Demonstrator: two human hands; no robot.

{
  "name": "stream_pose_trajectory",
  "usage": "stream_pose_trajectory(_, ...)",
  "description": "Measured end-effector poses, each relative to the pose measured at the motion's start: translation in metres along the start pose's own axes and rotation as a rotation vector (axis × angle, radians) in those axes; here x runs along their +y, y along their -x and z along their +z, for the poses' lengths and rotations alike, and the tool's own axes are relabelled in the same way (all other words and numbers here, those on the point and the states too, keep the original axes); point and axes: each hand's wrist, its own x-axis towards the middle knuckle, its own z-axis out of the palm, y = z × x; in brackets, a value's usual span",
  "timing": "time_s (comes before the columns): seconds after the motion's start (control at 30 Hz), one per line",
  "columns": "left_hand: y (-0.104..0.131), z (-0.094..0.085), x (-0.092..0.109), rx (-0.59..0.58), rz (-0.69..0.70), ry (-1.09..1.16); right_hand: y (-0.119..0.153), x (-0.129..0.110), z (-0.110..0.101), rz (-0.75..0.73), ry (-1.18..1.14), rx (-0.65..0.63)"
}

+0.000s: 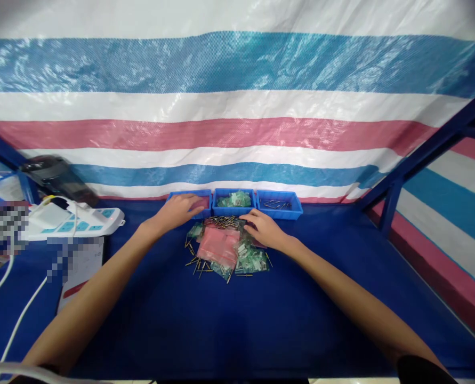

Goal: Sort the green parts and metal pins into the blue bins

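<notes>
My left hand (177,212) reaches over the left blue bin (207,194), fingers stretched out. Something pink (199,205) shows inside that bin beside the fingertips. At the right edge of a mixed pile, my right hand (267,230) has its thumb and fingers apart; what lies under the palm is hidden. The pile has pink plastic bags (218,246), green-tinted clear bags (253,260) with small pale pieces inside, and several loose thin metal pins with brassy parts (203,266), too small to name surely.
The middle blue bin (234,210) holds green-tinted bags; the right bin (283,214) holds thin metal pieces. A white power strip (97,226) with cables, a booklet (83,261) and a dark bottle-like object (59,176) are at left. Blue frame bars (417,165) and a striped sheet enclose the table.
</notes>
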Motion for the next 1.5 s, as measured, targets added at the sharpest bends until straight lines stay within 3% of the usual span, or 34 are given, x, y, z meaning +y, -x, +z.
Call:
stream_pose_trajectory(0.13,0.007,0.021,0.055,0.168,0.045,0.185,0.002,0.001,0.015,-0.027,0.019,0.029)
stream_pose_trajectory(0.23,0.019,0.042,0.089,0.121,0.057,0.385,0.003,0.001,0.023,-0.024,0.063,0.095)
stream_pose_trajectory(0.33,0.029,0.059,0.102,0.076,0.02,0.477,0.003,-0.001,0.026,-0.031,0.07,0.13)
stream_pose_trajectory(0.47,0.034,0.071,0.1,0.036,0.003,0.537,-0.001,-0.002,0.028,-0.039,0.068,0.109)
stream_pose_trajectory(0.67,0.032,0.074,0.097,-0.005,-0.022,0.596,-0.002,-0.003,0.028,-0.034,0.083,0.145)
stream_pose_trajectory(0.9,0.028,0.079,0.092,0.195,-0.192,0.697,0.003,-0.012,0.019,0.025,0.03,0.352)
stream_pose_trajectory(1.13,0.022,0.072,0.093,0.118,-0.071,0.52,0.012,-0.018,0.016,0.022,-0.172,0.443)
stream_pose_trajectory(1.5,0.01,0.075,0.093,0.192,-0.226,0.624,0.015,-0.019,0.024,0.062,-0.279,0.525)
